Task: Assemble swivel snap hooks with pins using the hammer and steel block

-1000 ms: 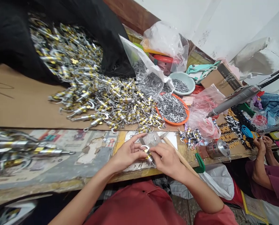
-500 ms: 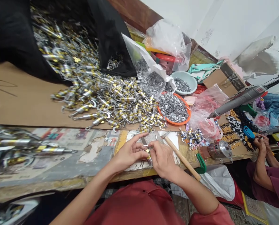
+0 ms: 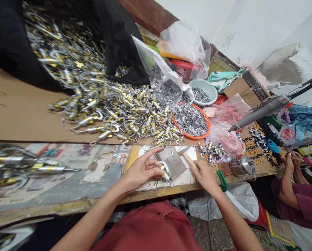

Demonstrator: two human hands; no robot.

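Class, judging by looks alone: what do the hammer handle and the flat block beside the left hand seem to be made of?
Hammer handle: probably bare wood, pale tan and matte. Flat block: seemingly steel or iron, dull grey, scuffed, faintly shiny.

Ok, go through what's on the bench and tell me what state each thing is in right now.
left hand: pinching the swivel hook
swivel hook: held against the metal block
metal block: flat on the bench
right hand: on the hammer handle
hammer: lying down, head by the block
orange bowl: full of small metal parts
black bag: open, hooks spilling out
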